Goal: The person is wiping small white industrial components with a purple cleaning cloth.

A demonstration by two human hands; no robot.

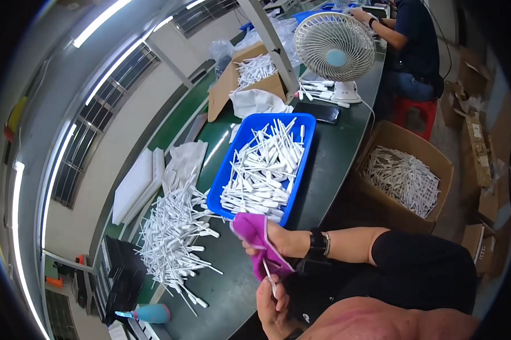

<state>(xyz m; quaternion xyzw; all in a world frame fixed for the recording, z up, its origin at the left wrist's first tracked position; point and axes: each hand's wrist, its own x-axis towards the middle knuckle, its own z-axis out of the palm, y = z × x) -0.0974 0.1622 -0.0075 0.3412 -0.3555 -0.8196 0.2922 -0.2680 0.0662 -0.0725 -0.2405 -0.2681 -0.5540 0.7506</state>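
Head view: the person's two hands meet beside the near edge of the green tabletop (232,294), below a blue tray (308,131). The left hand (273,309) pinches one white dropper (268,270) between thumb and fingers, its grip closed near the lower end; whether the bulb is under those fingers, one cannot tell. The thin upper end runs into the fold of a purple cloth (248,229), which the right hand (283,241) grips in a closed fist. Held this way, the left hand seems to steady the dropper while the cloth wraps its stem, so fingers on that side probably need not touch it.

Many more droppers fill the tray, whose raised walls probably stop them rolling off. It sits just beyond the right hand, likely for a short reach. A loose pile (173,232) spreads on the tabletop to the tray's left, across from the left hand, its stems pointing every way, as if tipped out in bulk. Past the tray lie a dark phone (317,113) and a fan (336,48), apparently set back from the hands. Right of the tabletop, a carton (447,173) contains further white pieces.
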